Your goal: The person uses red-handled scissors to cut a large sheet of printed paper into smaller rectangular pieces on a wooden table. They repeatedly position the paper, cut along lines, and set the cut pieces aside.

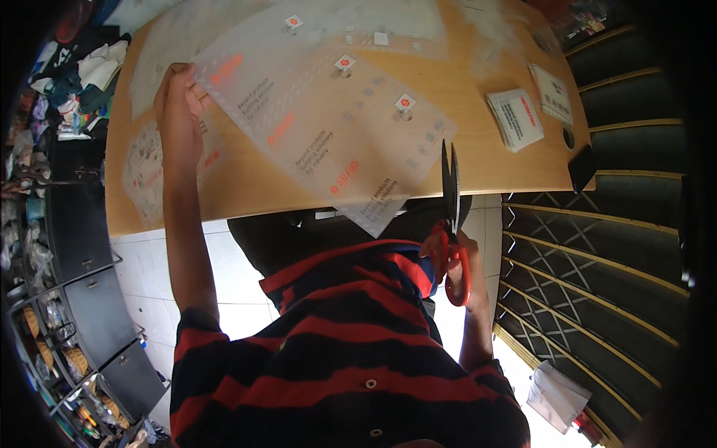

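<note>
A translucent plastic sheet (pixel 321 112) with repeated red and dark print hangs diagonally over the table's near edge, its lowest corner above my lap. My left hand (pixel 181 93) is closed on its far left corner and raises it. In my right hand (pixel 455 257) is a pair of scissors (pixel 451 187) with red handles. Their dark blades point away from me and stand slightly apart, just right of the sheet's right edge. The blades do not appear to be cutting the sheet.
More translucent sheets (pixel 168 56) lie across the wooden table (pixel 478 168), and printed pieces (pixel 146 168) sit beneath my left forearm. Two stacks of printed pieces (pixel 515 119) rest at the right, near a dark flat object (pixel 582 169). Cluttered shelves (pixel 63 328) flank the left, a folding metal gate (pixel 590 246) the right.
</note>
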{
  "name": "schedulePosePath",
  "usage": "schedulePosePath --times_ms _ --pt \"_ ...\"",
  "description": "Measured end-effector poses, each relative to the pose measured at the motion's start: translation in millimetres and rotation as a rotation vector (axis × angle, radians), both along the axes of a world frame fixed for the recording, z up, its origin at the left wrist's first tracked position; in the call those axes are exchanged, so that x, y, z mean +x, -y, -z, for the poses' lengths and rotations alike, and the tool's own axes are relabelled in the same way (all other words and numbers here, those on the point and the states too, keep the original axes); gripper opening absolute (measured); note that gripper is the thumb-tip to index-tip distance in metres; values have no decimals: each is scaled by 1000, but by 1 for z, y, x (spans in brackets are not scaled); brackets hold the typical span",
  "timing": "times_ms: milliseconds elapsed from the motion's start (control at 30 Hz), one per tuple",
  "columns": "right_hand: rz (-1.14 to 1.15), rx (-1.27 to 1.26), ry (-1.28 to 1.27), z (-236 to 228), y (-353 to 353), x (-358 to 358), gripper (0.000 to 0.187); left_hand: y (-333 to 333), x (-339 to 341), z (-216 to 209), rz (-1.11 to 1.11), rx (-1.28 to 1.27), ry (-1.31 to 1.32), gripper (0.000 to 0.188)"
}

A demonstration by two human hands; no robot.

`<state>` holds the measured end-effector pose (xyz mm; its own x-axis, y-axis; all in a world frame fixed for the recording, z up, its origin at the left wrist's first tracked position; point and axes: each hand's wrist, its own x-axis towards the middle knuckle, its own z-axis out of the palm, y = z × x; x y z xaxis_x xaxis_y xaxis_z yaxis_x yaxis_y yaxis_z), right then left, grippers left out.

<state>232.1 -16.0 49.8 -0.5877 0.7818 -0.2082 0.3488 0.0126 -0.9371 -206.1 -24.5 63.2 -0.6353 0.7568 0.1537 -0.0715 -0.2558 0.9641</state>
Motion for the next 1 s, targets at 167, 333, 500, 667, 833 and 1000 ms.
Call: schedulePosePath --times_ms 167,333,500,667,833,1000 --pt "-10 55 -53 18 8 8 92 -34 -14 0 -316 -318 -541 31" --pt "-39 -3 -6 33 20 27 91 -16 91 6 -71 -235 -1018 48" --pt "-101 -108 32 36 25 39 97 25 188 35 307 -362 -1305 55" --pt "-152 -147 2 40 26 34 94 -10 213 34 298 -505 -1175 54" --pt "-164 -150 -17 40 38 31 83 3 180 16 403 -374 -1314 58" --pt "-108 -172 -21 34 46 28 92 31 188 35 413 -489 -1419 64"
